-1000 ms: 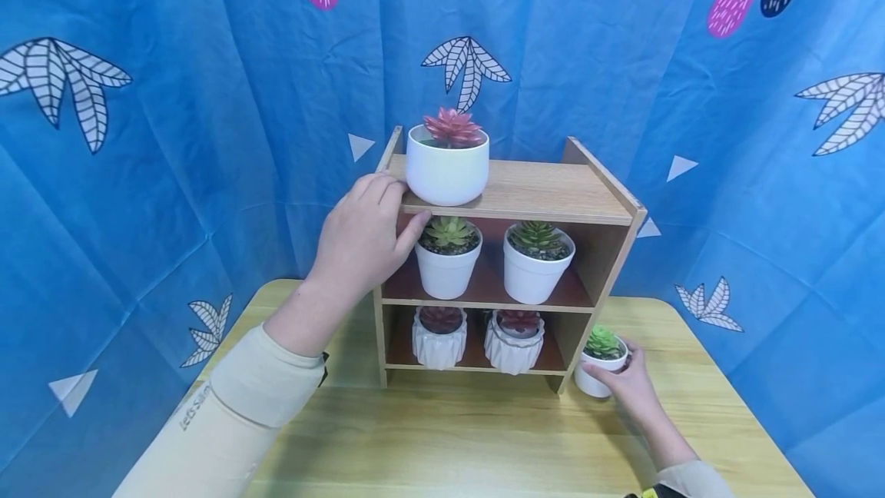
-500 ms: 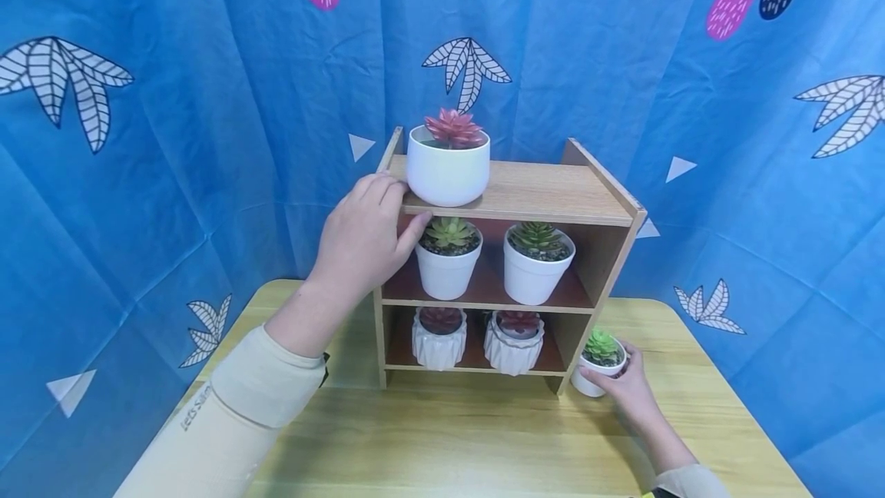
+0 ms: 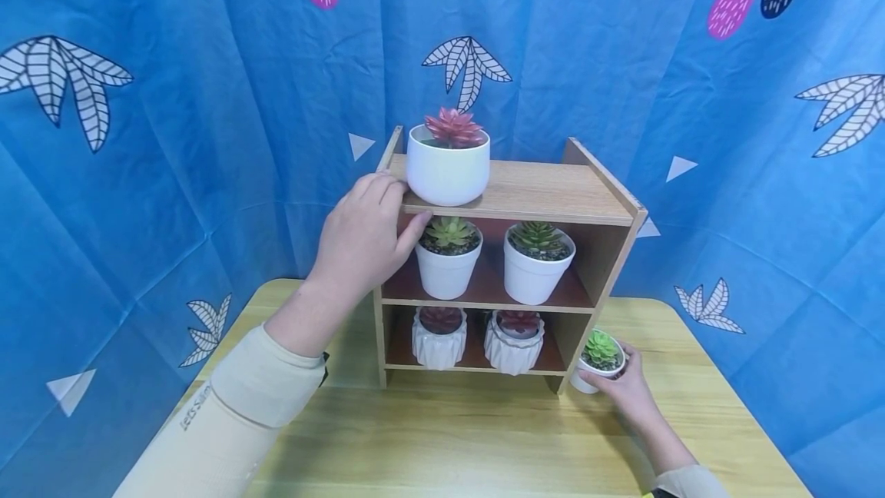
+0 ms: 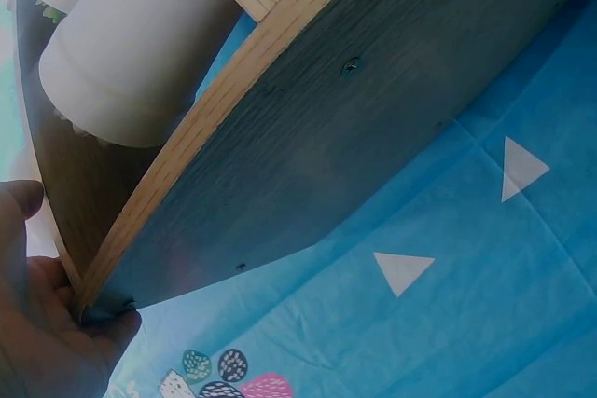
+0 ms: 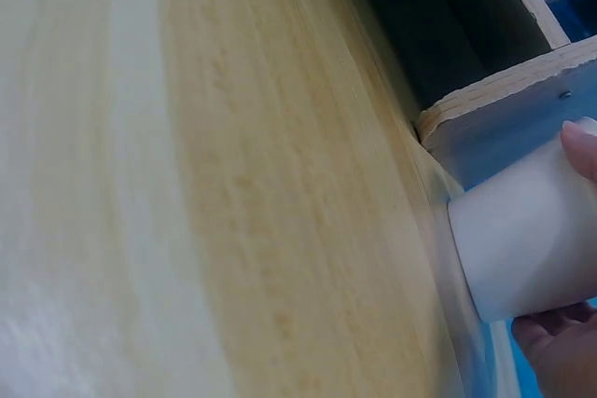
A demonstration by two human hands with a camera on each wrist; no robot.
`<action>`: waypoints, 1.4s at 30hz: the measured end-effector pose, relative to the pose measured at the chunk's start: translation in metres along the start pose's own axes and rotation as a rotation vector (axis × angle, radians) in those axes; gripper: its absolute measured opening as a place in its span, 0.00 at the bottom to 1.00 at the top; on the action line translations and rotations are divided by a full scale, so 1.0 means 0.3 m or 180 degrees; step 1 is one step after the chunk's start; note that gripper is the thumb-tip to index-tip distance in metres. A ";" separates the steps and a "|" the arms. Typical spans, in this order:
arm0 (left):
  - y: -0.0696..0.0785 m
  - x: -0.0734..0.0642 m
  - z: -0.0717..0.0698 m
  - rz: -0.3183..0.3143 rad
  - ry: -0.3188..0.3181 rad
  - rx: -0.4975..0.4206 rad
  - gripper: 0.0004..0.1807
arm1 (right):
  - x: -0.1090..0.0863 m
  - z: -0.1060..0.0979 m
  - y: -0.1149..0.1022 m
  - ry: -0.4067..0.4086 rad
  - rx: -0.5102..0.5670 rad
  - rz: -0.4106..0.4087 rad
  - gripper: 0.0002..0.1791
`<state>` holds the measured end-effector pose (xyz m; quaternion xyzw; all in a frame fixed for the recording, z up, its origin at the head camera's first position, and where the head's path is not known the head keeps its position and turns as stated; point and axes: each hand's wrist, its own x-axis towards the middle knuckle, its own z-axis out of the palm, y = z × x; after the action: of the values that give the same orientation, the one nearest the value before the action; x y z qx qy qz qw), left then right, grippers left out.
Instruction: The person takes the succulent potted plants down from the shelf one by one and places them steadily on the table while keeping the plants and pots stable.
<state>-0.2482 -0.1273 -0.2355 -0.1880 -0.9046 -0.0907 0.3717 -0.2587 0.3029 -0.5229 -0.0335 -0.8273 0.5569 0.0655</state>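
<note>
Left hand [image 3: 362, 233] on shelf unit [image 3: 553, 187], right hand [image 3: 632, 386] on small pot [image 3: 588, 381]

Hands well apart. Left was clamped on the unit's near corner at the top level, just beside the wide pot [image 3: 449, 174] with its red succulent [image 3: 452, 129]. Right gripped the small pot, which held a bright green succulent [image 3: 601, 350], just outside the unit's side panel. Couldn't tell if its base touched the table [image 3: 449, 436].

Risks, my read: small pot could have knocked the panel, being so near. Loose grip could have let it tip. Wide pot stood near the front edge; a nudge from the left hand could have sent it over. A tug on the corner could have rocked everything shelved.

Count: 1 unit, 3 levels, 6 potted succulents. 1 wide pot beside left hand; 2 tapered pots [image 3: 448, 277] with green succulents [image 3: 449, 233] just below it; 2 ribbed pots [image 3: 439, 348] with dark red ones lower, between hands; 1 small pot in right hand.
</note>
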 end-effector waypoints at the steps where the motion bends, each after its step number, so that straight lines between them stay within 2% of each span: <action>1: 0.000 0.000 0.000 -0.0001 0.0001 0.0000 0.28 | 0.000 0.000 -0.001 0.0003 0.0000 -0.0006 0.54; 8: -0.001 0.002 -0.001 0.0019 0.0025 0.0005 0.28 | -0.002 -0.004 -0.006 -0.0031 -0.0015 -0.0004 0.55; 20: 0.000 0.002 0.000 0.0018 0.0010 0.0007 0.28 | -0.008 -0.021 -0.027 -0.0159 -0.0236 0.0044 0.56; 29: -0.002 0.002 0.001 0.0029 0.0025 0.0017 0.29 | -0.011 -0.041 -0.041 -0.0294 -0.0209 0.0093 0.56; 42: 0.001 -0.003 -0.003 0.0003 0.0006 0.0002 0.29 | -0.042 -0.100 -0.118 -0.0514 -0.0378 0.0167 0.55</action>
<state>-0.2470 -0.1275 -0.2356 -0.1883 -0.9041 -0.0904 0.3727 -0.2412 0.3155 -0.4799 -0.0140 -0.8603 0.5092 -0.0182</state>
